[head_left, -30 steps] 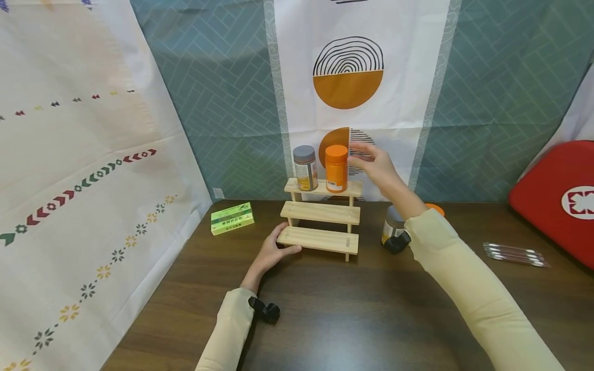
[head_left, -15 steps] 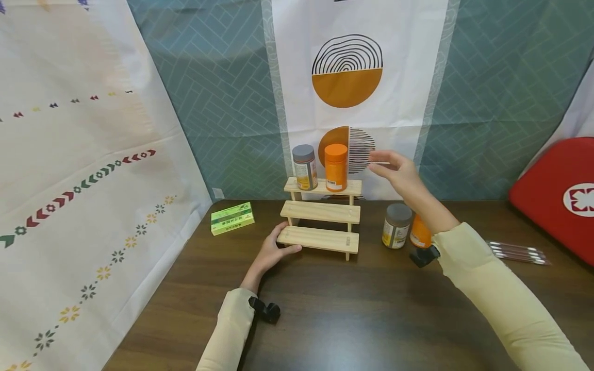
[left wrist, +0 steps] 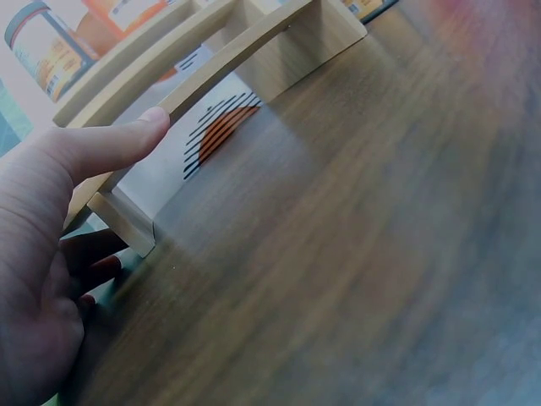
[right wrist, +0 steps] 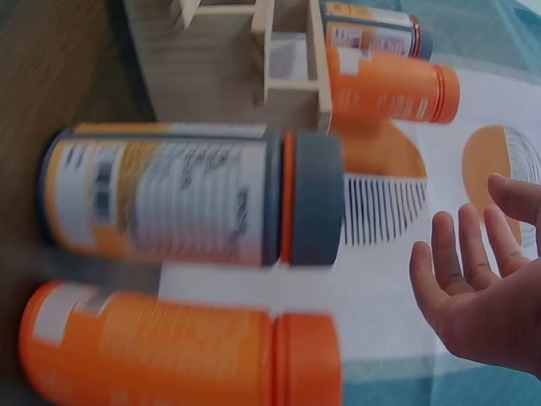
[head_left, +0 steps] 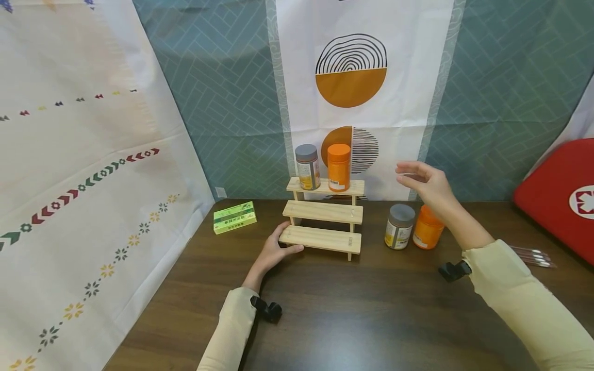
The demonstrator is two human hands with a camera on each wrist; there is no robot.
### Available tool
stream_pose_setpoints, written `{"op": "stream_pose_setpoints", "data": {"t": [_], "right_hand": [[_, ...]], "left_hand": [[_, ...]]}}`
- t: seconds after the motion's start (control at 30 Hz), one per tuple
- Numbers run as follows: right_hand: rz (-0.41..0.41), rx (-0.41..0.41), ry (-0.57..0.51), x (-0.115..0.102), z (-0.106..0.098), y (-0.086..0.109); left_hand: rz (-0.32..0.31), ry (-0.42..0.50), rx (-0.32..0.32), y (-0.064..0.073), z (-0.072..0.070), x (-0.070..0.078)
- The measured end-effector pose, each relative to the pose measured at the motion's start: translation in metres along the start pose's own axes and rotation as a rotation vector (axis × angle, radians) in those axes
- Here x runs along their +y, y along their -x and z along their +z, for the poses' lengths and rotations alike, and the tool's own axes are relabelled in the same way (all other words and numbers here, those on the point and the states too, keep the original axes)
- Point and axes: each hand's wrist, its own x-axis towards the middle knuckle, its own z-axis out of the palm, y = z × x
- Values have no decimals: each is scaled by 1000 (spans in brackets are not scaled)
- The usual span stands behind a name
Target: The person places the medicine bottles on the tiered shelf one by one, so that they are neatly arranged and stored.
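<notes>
My left hand (head_left: 273, 251) grips the left end of the lowest step of a three-tier wooden shelf (head_left: 321, 238). In the left wrist view the thumb (left wrist: 127, 145) lies along the step's front edge, with the other fingers partly hidden behind the end. On the top step stand a grey-capped bottle (head_left: 308, 167) and an orange bottle (head_left: 339, 168), both upright. My right hand (head_left: 429, 183) hovers with nothing in it, above a second grey-capped bottle (head_left: 399, 226) and a second orange bottle (head_left: 428, 228) on the table. Its fingers are loosely bent in the right wrist view.
A green-yellow box (head_left: 234, 217) lies left of the shelf. To the right are a pack of cotton swabs (head_left: 533, 256) and a red case (head_left: 559, 180). A patterned cloth (head_left: 223, 103) hangs behind the brown table (head_left: 325, 309).
My right hand has drawn away from the orange bottle on the top step and moved right, over the bottles on the table. The left hand keeps its grip on the shelf.
</notes>
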Motion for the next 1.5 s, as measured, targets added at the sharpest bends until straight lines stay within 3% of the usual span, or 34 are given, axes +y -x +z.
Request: {"op": "stream_pose_setpoints", "data": {"t": [0.47, 0.6, 0.7, 0.93, 1.1, 1.5], "right_hand": [[-3, 104, 25, 46, -44, 22], [31, 86, 74, 57, -53, 29], [47, 29, 106, 65, -58, 33], [38, -108, 129, 77, -58, 38], [28, -116, 107, 82, -54, 41], [91, -124, 156, 90, -43, 46]], "left_hand": [[6, -4, -9, 2, -1, 1], [7, 1, -7, 0, 1, 2], [11, 1, -9, -1, 1, 1], [-8, -6, -5, 0, 1, 0], [2, -1, -14, 1, 1, -1], [-9, 15, -17, 2, 0, 0]]}}
